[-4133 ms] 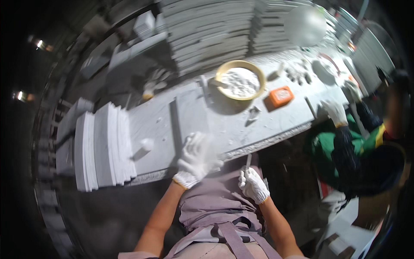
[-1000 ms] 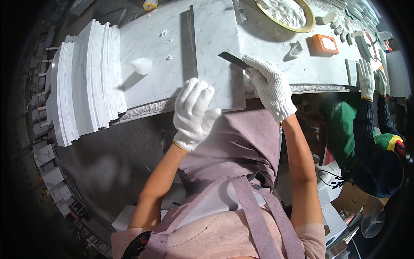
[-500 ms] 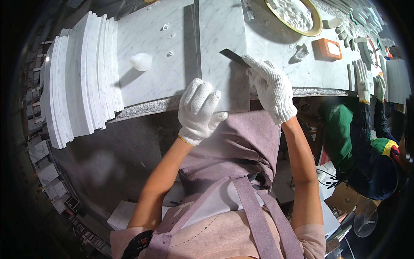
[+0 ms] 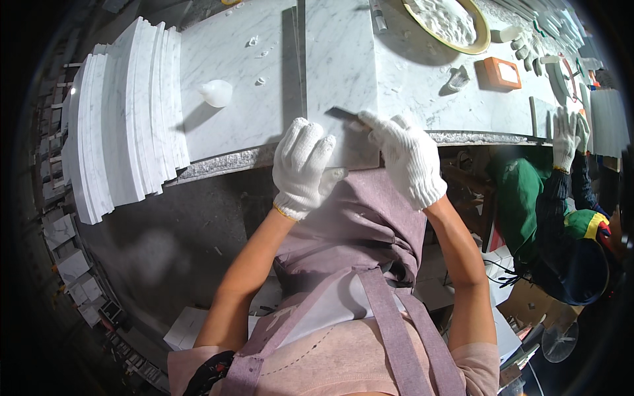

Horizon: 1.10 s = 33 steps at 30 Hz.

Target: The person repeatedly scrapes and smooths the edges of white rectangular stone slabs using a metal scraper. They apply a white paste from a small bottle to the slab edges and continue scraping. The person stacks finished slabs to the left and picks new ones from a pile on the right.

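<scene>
Both my hands wear white knit gloves. My right hand (image 4: 408, 155) is closed around a thin, dark, flat-bladed scraper (image 4: 342, 114), whose blade points left across a grey-veined white marble slab (image 4: 340, 59). The index finger lies stretched along the tool, and its handle is mostly hidden in the glove. At the near left corner of this slab, my left hand (image 4: 304, 165) grips the edge, fingers over the top and thumb at the front. The slab lies raised on a wider marble worktop (image 4: 238, 125), its near end close to my apron.
Upright marble pieces (image 4: 125, 119) stand at the left, near a translucent white bulb-shaped object (image 4: 216, 94). At the far right are a yellow-rimmed bowl of white paste (image 4: 485, 39), an orange box (image 4: 502, 72) and a crumpled clear piece (image 4: 458, 78). A gloved co-worker (image 4: 581, 257) works at right.
My right hand has drawn the scraper toward me and a little left over the slab. My left hand keeps its place. The co-worker's gloved hands have come closer together.
</scene>
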Each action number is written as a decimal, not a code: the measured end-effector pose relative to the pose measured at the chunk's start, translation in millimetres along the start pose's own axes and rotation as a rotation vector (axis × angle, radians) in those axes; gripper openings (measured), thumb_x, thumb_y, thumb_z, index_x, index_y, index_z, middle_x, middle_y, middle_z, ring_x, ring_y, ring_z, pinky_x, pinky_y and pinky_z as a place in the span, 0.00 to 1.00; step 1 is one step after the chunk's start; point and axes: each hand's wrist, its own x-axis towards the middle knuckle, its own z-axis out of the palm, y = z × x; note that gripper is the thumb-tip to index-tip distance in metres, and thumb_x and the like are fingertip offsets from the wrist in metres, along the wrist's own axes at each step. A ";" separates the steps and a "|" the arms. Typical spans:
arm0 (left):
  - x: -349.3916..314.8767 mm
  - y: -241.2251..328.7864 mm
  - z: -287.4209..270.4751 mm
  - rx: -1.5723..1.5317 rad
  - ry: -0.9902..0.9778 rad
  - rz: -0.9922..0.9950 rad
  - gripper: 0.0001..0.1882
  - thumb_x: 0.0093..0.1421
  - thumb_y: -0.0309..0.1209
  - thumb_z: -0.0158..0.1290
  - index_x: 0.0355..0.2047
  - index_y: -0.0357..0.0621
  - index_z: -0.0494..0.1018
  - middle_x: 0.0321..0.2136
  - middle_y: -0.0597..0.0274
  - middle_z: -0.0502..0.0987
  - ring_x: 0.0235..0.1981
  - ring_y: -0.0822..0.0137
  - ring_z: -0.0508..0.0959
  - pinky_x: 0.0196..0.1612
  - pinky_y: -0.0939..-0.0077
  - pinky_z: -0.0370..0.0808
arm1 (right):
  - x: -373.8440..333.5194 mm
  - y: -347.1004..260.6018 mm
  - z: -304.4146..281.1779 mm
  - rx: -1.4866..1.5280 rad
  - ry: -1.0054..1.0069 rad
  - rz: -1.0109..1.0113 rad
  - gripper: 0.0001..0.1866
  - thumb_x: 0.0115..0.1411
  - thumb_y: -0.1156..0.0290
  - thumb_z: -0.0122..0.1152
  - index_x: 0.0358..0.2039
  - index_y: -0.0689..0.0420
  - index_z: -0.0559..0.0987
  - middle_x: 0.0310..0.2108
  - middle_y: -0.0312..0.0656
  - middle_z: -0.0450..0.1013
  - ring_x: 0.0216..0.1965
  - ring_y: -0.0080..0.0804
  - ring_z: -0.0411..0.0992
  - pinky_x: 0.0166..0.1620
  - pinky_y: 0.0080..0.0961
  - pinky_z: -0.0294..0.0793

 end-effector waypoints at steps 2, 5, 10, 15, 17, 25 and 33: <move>0.3 -0.5 -0.4 -0.018 -0.020 -0.006 0.33 0.69 0.59 0.48 0.48 0.38 0.78 0.49 0.44 0.76 0.51 0.39 0.76 0.61 0.43 0.72 | -8.1 -0.7 0.3 0.006 -0.016 -0.052 0.28 0.62 0.85 0.53 0.60 0.49 0.82 0.34 0.44 0.78 0.34 0.39 0.77 0.39 0.33 0.78; 1.8 -0.7 0.9 -0.051 0.012 0.007 0.33 0.69 0.59 0.48 0.47 0.36 0.78 0.47 0.44 0.76 0.50 0.39 0.76 0.59 0.43 0.72 | -0.6 5.6 -4.1 0.424 -0.044 -0.072 0.26 0.63 0.86 0.54 0.58 0.51 0.83 0.33 0.42 0.78 0.33 0.33 0.77 0.39 0.31 0.79; 6.3 -0.7 5.1 -0.027 0.121 0.089 0.32 0.68 0.57 0.49 0.43 0.34 0.77 0.41 0.44 0.75 0.44 0.39 0.76 0.52 0.45 0.74 | 38.6 24.3 -13.2 0.258 0.110 -0.039 0.22 0.67 0.83 0.56 0.59 0.54 0.83 0.36 0.44 0.81 0.35 0.32 0.79 0.38 0.28 0.80; 6.7 -1.7 -3.7 -0.095 0.029 0.050 0.30 0.69 0.55 0.50 0.47 0.34 0.74 0.43 0.43 0.73 0.44 0.38 0.75 0.50 0.44 0.74 | 29.9 20.3 -15.5 0.066 -0.065 -0.154 0.20 0.68 0.82 0.56 0.58 0.57 0.83 0.37 0.47 0.81 0.35 0.34 0.79 0.42 0.31 0.80; 6.8 -1.1 -7.8 -0.141 -0.025 0.061 0.30 0.72 0.52 0.52 0.58 0.36 0.70 0.53 0.42 0.73 0.51 0.36 0.76 0.56 0.42 0.73 | 29.2 17.2 -18.2 0.163 -0.063 -0.100 0.21 0.67 0.83 0.55 0.59 0.57 0.82 0.38 0.47 0.81 0.38 0.33 0.79 0.44 0.32 0.79; 20.0 11.8 -20.9 -0.133 0.036 0.035 0.29 0.70 0.53 0.53 0.56 0.39 0.71 0.49 0.45 0.74 0.49 0.39 0.75 0.55 0.43 0.74 | 5.1 16.4 -33.6 0.328 -0.208 -0.213 0.23 0.66 0.86 0.53 0.59 0.56 0.82 0.38 0.43 0.78 0.32 0.29 0.76 0.36 0.26 0.80; 24.9 25.0 -29.9 0.182 -0.559 0.238 0.36 0.71 0.60 0.44 0.66 0.48 0.70 0.64 0.52 0.70 0.70 0.49 0.66 0.73 0.47 0.61 | -129.9 37.3 -5.8 1.058 0.465 0.713 0.25 0.73 0.68 0.61 0.67 0.62 0.73 0.33 0.28 0.74 0.27 0.12 0.66 0.28 0.13 0.66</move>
